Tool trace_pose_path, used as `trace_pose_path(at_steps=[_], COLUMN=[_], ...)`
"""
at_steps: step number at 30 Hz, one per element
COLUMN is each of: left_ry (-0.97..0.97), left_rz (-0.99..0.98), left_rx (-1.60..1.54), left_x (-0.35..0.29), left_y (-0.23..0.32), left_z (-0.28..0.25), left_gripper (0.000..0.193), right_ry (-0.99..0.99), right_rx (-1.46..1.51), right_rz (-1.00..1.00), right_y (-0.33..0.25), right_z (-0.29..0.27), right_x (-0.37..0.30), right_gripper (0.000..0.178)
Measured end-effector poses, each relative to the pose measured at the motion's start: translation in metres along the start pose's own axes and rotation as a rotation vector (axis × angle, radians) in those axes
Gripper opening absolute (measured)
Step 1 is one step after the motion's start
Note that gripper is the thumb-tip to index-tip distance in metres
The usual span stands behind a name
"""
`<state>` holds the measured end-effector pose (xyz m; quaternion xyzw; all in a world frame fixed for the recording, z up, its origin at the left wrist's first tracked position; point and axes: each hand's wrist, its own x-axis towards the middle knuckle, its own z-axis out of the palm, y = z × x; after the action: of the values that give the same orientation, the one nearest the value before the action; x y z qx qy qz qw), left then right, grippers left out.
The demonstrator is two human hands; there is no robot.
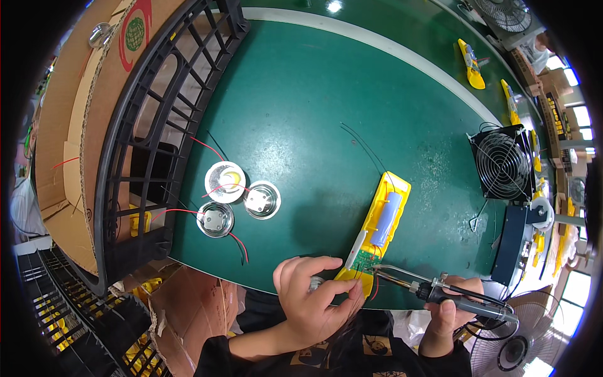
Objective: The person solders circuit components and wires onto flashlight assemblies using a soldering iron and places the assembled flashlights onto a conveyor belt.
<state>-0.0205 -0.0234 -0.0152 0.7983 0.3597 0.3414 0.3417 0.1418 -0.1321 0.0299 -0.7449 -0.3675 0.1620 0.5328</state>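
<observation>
My right hand (447, 317) grips a soldering iron (461, 301) with a dark handle and a thin metal tube along its shaft. Its tip meets a small green circuit board (365, 260) in a yellow plastic housing (397, 182). A lilac cylindrical battery (386, 220) lies in the housing, and two thin dark wires stick out past its far end. At the near end, my left hand (314, 298) has thumb and forefinger pinched on a thin wire beside the board. Partly covered by that hand is a shiny round piece (316, 283).
Three round reflector cups, one of them a white-rimmed cup (225, 182), lie left with red and black wires. A black plastic crate (116, 188) and cardboard box (78, 125) border the left. A black fan (504, 162) and dark box (510, 245) stand right; yellow housings (471, 66) lie beyond.
</observation>
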Motion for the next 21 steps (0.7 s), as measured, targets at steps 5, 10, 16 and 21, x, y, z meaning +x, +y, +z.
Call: trace_pose_path(at_steps=[5,10,16,21], left_ry=[0.017,0.039,0.049,0.038], left_rz=[0.012,0.018,-0.034,-0.04], left_rx=[-0.002,0.004,-0.028,-0.039], left_x=[-0.0003,-0.0008,-0.0013,-0.0033], left_y=[-0.0001,-0.0009,-0.0001,-0.0006], left_z=[0.0008,0.0024,0.0017,0.0014], left_gripper=[0.016,0.017,0.019,0.018], right_ry=[-0.022,-0.015,0.005,0.123], right_rx=[0.001,-0.015,-0.07,0.049], right_rz=[-0.01,-0.031,-0.067,-0.121], right_y=[-0.001,-0.0024,-0.0017,0.0012], right_z=[-0.0009,-0.0003,-0.0016,0.0007], right_x=[0.001,0.0004,-0.0024,-0.0084], right_gripper=[0.041,0.04,0.041,0.038])
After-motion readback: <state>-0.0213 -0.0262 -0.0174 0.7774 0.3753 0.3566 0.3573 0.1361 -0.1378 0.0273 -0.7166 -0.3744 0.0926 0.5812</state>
